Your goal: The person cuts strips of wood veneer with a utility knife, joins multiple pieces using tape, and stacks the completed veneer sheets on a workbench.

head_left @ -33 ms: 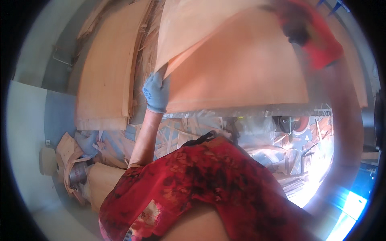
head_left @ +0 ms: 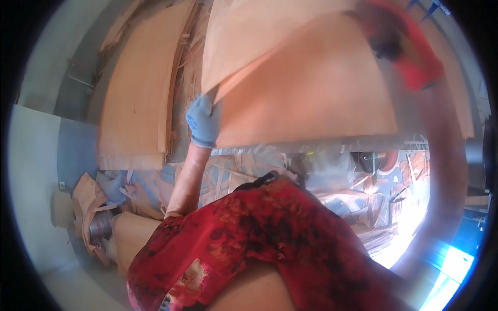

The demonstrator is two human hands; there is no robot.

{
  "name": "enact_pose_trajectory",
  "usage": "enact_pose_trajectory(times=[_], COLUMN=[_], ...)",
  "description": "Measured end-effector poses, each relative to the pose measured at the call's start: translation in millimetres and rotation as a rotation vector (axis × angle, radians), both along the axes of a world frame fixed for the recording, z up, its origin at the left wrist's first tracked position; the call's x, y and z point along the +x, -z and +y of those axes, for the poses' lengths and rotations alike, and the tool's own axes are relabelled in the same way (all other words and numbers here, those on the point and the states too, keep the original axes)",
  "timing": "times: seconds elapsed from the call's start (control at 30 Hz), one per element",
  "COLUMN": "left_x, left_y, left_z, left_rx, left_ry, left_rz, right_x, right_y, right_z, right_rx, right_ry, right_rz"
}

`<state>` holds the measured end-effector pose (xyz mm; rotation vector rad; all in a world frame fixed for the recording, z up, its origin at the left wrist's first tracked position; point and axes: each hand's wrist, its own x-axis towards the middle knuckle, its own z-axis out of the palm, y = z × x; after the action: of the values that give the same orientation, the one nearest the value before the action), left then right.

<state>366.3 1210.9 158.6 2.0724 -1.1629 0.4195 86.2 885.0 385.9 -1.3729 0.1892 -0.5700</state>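
A thin, pale wood veneer sheet [head_left: 259, 31] has its near edge raised in a slanting line between my hands. My left hand [head_left: 203, 124], in a light blue-grey glove, is closed on the sheet's near left corner. At the far right, my right hand [head_left: 410, 52], in a red glove with dark fingers, is curled at the other end of that raised edge. Motion blurs it, and its exact grip is hard to make out. Under the raised edge lies a more orange veneer surface [head_left: 311, 98], flat and shaded.
Another stack of veneer sheets [head_left: 137, 103] stands to the left, with torn strips [head_left: 189, 67] in the gap beside it. Scraps and strips [head_left: 233, 166] litter the floor below the table edge [head_left: 321, 144]. A pale wall [head_left: 36, 171] is at far left.
My left hand has shifted very slightly right and down with the sheet's corner. The blurred right hand has moved a little to the right.
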Motion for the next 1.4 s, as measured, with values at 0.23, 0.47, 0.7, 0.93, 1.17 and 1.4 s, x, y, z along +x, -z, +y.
enact_pose_trajectory(times=[0.23,0.47,0.7,0.93,1.17,1.4], left_x=[-63,-149,-250,-303,-346,-354], left_y=[29,67,108,132,141,156], left_z=[-38,-76,-109,-148,-155,-233], left_rx=[0.045,0.114,0.266,0.513,0.574,0.484], left_ry=[0.199,0.330,0.308,0.217,0.236,0.236], left_rz=[-0.011,-0.095,-0.111,-0.090,-0.101,-0.059], right_x=[-65,-174,-301,-343,-416,-402], right_y=[20,103,211,229,326,307], right_z=[-10,-34,-68,-130,-151,-213], right_rx=[0.272,0.358,0.127,0.589,-0.233,0.568], right_ry=[0.368,0.433,0.508,0.363,0.444,0.372], right_rz=[0.212,0.127,0.086,0.156,0.176,0.175])
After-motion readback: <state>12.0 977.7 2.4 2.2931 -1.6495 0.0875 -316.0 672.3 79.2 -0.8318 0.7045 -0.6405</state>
